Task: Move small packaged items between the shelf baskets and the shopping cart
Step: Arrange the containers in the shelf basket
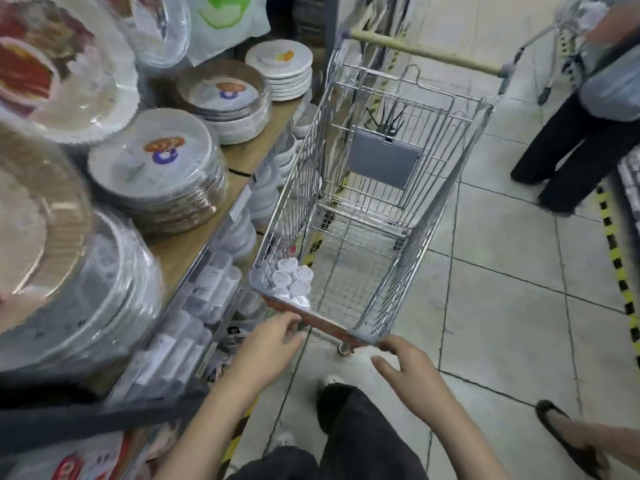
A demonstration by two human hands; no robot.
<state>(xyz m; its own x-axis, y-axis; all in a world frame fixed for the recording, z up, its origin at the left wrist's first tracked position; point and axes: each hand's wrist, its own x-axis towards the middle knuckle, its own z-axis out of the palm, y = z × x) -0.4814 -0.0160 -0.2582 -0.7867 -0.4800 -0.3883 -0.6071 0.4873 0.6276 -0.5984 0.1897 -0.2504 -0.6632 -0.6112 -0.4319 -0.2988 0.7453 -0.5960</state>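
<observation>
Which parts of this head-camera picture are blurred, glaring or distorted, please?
Head view: the plates at left are smeared, with glare on their wrap; the wide lens bows the cart and floor lines; the hands are fairly sharp.

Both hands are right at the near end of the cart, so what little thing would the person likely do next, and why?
Probably close both hands on the cart's near rim to steady or pull it. The left hand and right hand hover open at that rim, and the white packets already lie in the cart's near left corner.

Silver cart, white packets
Silver wire shopping cart (398, 188) with red front bumper holds white packets (292, 282); pale floor tiles (519, 306), black-yellow striped tape (618, 258).
</observation>
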